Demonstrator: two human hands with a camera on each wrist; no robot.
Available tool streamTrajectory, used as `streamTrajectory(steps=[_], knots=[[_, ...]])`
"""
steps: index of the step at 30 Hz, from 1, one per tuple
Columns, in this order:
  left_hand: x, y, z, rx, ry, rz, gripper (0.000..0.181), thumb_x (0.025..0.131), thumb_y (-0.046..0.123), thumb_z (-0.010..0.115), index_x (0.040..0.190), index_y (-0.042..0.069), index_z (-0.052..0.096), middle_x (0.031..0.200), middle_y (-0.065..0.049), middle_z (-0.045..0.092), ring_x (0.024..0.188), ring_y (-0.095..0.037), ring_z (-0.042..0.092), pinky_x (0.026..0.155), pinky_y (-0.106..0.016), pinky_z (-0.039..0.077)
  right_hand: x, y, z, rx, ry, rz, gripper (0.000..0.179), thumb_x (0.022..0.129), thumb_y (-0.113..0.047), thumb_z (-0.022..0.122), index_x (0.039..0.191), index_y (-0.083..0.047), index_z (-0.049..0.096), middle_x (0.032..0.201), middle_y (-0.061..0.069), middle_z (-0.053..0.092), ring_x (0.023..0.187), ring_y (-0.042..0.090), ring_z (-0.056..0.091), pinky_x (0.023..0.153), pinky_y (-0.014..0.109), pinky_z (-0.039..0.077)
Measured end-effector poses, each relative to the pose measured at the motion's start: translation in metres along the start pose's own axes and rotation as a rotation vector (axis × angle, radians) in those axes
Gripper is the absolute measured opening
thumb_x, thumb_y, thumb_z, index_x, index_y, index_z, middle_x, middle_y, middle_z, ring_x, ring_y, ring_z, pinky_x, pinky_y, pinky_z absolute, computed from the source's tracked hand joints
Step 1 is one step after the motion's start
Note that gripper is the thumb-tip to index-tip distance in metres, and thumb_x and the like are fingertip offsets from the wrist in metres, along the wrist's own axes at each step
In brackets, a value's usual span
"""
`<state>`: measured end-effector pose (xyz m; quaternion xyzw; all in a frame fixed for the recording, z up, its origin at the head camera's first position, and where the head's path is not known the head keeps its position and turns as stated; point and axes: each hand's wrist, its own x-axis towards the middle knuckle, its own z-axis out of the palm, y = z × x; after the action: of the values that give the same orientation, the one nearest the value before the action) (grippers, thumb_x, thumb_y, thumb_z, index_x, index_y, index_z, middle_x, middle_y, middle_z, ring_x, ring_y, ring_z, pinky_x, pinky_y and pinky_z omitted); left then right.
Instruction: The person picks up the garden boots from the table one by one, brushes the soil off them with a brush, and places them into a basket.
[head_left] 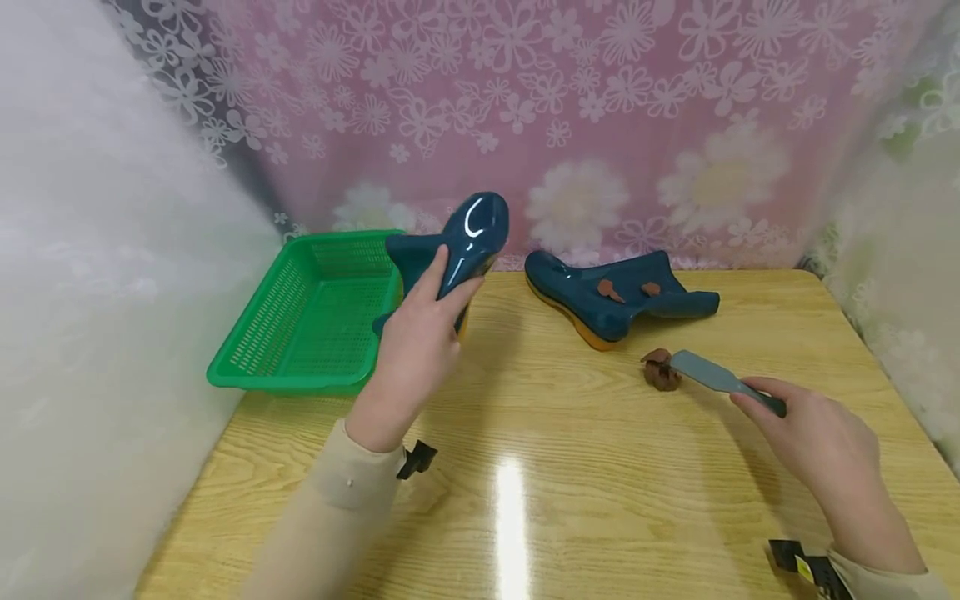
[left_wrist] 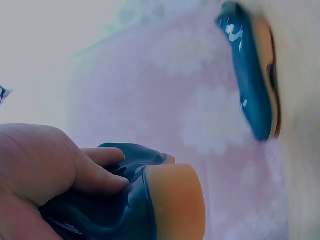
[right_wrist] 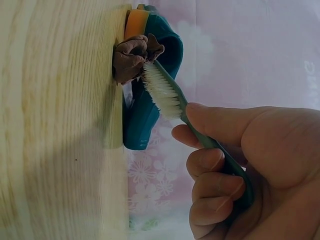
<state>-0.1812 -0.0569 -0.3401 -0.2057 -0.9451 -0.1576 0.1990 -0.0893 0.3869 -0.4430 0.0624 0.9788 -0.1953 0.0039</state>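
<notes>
My left hand grips a glossy dark blue rain boot above the table, beside the green basket. The left wrist view shows its orange heel and my fingers curled round the blue upper. In my right hand is a brush with a green handle and white bristles. The bristle tip is right at a crumpled brown clay-like lump on the table. Behind the lump, a second blue boot lies with its toe to the left and small brown pieces on its shaft.
A green plastic basket with slotted sides stands at the back left of the light wood table. A pink floral curtain hangs along the back edge, and pale sheeting borders the left side.
</notes>
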Motion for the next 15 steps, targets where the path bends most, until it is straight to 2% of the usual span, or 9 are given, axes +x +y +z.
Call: streamTrajectory(steps=[5,9,11,15], knots=[[0.012,-0.024,-0.021,0.002,0.028,-0.066,0.061,0.102,-0.009,0.067,0.155,0.021,0.067,0.177,-0.022,0.031,0.154,-0.046,0.046,0.1,-0.068,0.056,0.001,0.0,-0.001,0.002,0.002,-0.009,0.073,0.113,-0.063,0.053,0.154,-0.003,0.06,0.058,0.0,0.049,0.052,0.024,0.042,0.048,0.038,0.028],[0.016,-0.052,-0.026,0.058,0.039,-0.11,0.052,0.106,-0.004,0.065,0.153,0.019,0.069,0.177,-0.02,0.031,0.154,-0.046,0.046,0.096,-0.071,0.057,0.001,-0.001,-0.001,0.002,-0.006,-0.013,0.073,0.113,-0.063,0.052,0.154,-0.002,0.06,0.057,0.0,0.049,0.051,0.024,0.041,0.048,0.038,0.028],[0.015,-0.07,-0.025,0.104,0.015,-0.149,0.049,0.108,0.0,0.065,0.153,0.019,0.069,0.178,-0.019,0.031,0.153,-0.046,0.046,0.093,-0.073,0.057,0.002,0.0,-0.002,0.002,-0.017,-0.012,0.074,0.113,-0.063,0.052,0.154,-0.002,0.059,0.058,0.0,0.05,0.051,0.024,0.043,0.048,0.038,0.029],[0.009,-0.105,-0.02,0.165,-0.083,-0.241,0.053,0.108,0.001,0.065,0.158,0.019,0.064,0.18,-0.017,0.026,0.152,-0.046,0.046,0.081,-0.068,0.059,0.003,0.001,-0.003,0.002,-0.026,0.001,0.074,0.114,-0.063,0.052,0.155,-0.001,0.058,0.061,0.0,0.054,0.054,0.025,0.048,0.049,0.04,0.032]])
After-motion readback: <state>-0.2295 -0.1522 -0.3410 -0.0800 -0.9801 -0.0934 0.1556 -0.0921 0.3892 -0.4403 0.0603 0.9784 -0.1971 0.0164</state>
